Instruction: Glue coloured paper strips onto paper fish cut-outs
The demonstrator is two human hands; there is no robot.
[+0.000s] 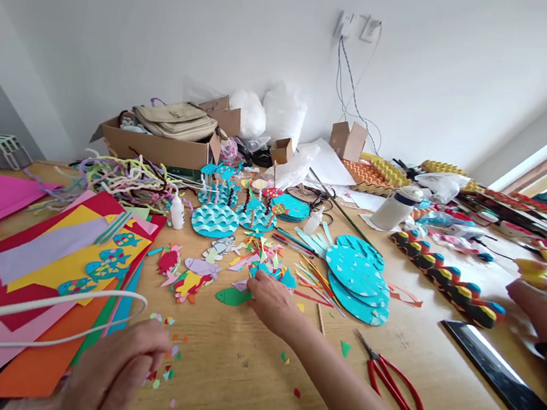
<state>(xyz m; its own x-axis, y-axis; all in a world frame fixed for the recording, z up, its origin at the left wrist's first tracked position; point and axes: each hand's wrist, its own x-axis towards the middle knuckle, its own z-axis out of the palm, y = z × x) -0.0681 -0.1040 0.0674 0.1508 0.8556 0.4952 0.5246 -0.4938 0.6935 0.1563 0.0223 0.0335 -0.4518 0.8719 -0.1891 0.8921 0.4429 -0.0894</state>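
Observation:
My right hand (271, 302) reaches to the middle of the table, its fingers pinched at the tail end of a green paper fish (232, 296). The fingers partly cover that end. Just beyond them lies a heap of coloured paper scraps (266, 258). Left of the fish are a lilac paper fish (201, 267) and a yellow and red paper fish (190, 284). My left hand (118, 369) is near the front edge, its fingers curled closed; whatever it may hold is hidden. Small paper bits (173, 353) lie beside it.
Coloured paper sheets (57, 244) with decorated blue fish cover the left. Red-handled scissors (395, 386), turquoise discs (358, 273) and a dark tablet-like slab (493, 375) lie right. Glue bottles (178, 211) and wavy turquoise models (215, 219) stand behind. Another person's hand (542, 308) is far right.

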